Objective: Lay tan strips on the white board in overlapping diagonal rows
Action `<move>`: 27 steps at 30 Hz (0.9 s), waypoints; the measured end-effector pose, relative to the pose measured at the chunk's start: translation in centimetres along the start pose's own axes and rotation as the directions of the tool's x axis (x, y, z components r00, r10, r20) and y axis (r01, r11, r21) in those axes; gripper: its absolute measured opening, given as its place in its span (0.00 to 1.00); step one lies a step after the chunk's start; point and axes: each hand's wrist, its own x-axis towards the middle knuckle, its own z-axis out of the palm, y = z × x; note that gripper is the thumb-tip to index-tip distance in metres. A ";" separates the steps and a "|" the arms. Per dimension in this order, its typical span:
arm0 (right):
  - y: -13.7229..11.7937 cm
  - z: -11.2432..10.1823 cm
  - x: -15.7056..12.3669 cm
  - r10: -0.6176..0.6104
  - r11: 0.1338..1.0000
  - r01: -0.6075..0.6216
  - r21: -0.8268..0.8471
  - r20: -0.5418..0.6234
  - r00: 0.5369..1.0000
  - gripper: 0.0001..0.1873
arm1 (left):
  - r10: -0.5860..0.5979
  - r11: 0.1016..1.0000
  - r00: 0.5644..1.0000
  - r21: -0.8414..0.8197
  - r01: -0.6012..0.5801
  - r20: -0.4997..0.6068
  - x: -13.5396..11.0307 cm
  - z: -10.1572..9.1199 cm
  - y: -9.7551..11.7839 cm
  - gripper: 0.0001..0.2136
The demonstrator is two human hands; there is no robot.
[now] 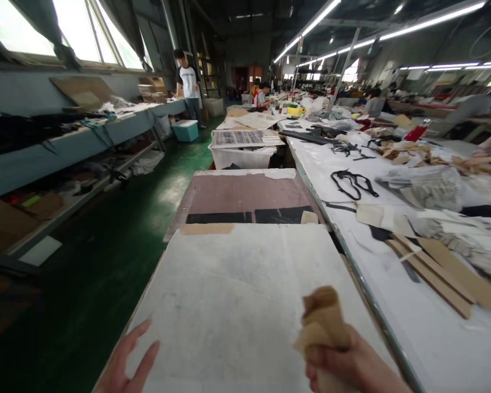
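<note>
My right hand (352, 368) is closed around a crumpled tan cloth (323, 322), whose top sticks up above my fingers. It hovers over the near right part of a white paper-covered board (237, 295). My left hand (126, 363) lies at the board's near left edge with its fingers stretched out and apart, holding nothing. Beyond the white sheet is a brown board (245, 194) with black strips (249, 217) and a tan tape strip (207, 228) across its near edge.
A long white table (417, 327) on the right carries tan strips (437, 273), black cut-out loops (354, 183) and paper scraps. A green-floored aisle (118, 240) runs on the left beside grey shelving (65, 147). A standing person (188, 87) and seated workers are far off.
</note>
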 end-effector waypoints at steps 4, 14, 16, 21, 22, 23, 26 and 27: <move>-5.7 6.6 3.6 -0.030 0.961 -0.042 0.274 0.255 0.966 0.16 | 0.167 0.933 0.908 -0.358 -0.020 0.384 -3.3 3.5 9.0 0.27; -6.6 9.3 7.3 0.004 0.966 -0.064 0.249 0.236 0.972 0.13 | 0.328 0.942 0.766 -0.251 -0.222 0.553 -3.9 6.1 14.3 0.12; -6.9 9.4 7.7 0.011 0.963 -0.082 0.258 0.264 0.964 0.15 | 0.349 0.937 0.797 -0.208 -0.281 0.494 -3.5 6.3 14.4 0.10; -6.9 9.0 8.9 0.063 0.947 -0.170 0.273 0.363 0.930 0.17 | 0.301 0.945 0.836 -0.259 -0.198 0.459 0.6 6.5 13.9 0.12; -6.8 8.6 9.3 0.069 0.949 -0.173 0.263 0.362 0.930 0.17 | 0.268 0.951 0.854 -0.264 -0.160 0.447 1.8 6.5 13.6 0.12; -6.7 8.2 9.7 0.075 0.954 -0.171 0.246 0.357 0.931 0.17 | 0.235 0.955 0.868 -0.268 -0.124 0.437 3.0 6.3 13.2 0.13; -6.4 6.6 11.6 0.069 0.973 -0.137 0.186 0.333 0.940 0.18 | 0.152 0.956 0.895 -0.292 -0.025 0.419 6.4 6.0 11.7 0.14; -6.4 6.1 12.3 0.052 0.977 -0.116 0.181 0.322 0.945 0.18 | 0.130 0.953 0.901 -0.304 0.002 0.414 7.4 6.0 11.1 0.14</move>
